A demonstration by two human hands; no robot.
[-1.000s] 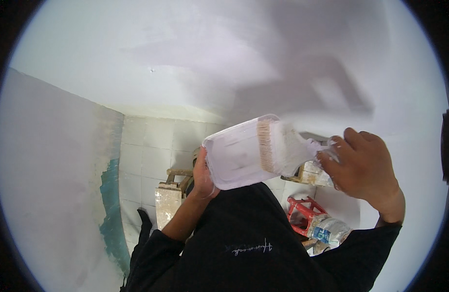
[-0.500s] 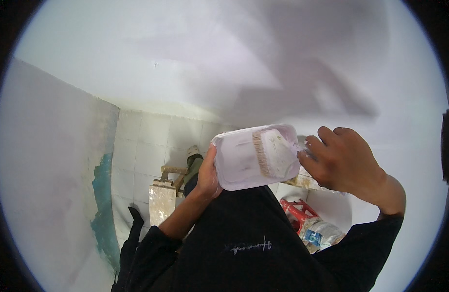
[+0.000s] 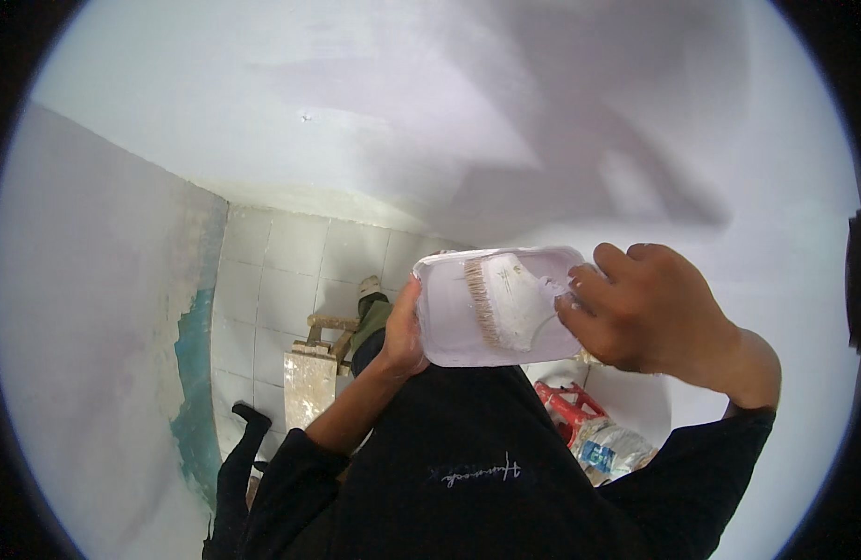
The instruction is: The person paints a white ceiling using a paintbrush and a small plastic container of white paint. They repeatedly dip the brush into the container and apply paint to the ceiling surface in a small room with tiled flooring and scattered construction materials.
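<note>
My left hand [image 3: 402,331] grips the near left side of a pale lilac plastic tray [image 3: 436,313] at chest level, with paint in it. A wide brush [image 3: 507,303] lies down inside the tray, its bristles toward the left, coated in white paint. My right hand [image 3: 626,308] has its fingers closed on the brush's handle at the tray's right end; the handle is largely hidden by the fingers and smeared with paint.
Pale walls [image 3: 104,280] meet a tiled floor [image 3: 290,247]; teal shows through on the left wall [image 3: 192,392]. Below are a wooden bench [image 3: 309,383], a booted foot [image 3: 371,294], a red stool [image 3: 566,401], a plastic-wrapped container [image 3: 606,448] and an unclear long dark shape [image 3: 234,467].
The tray has shifted right and turned more level. My right hand and the brush have moved left, bringing the brush from over the tray's right edge to lower inside it.
</note>
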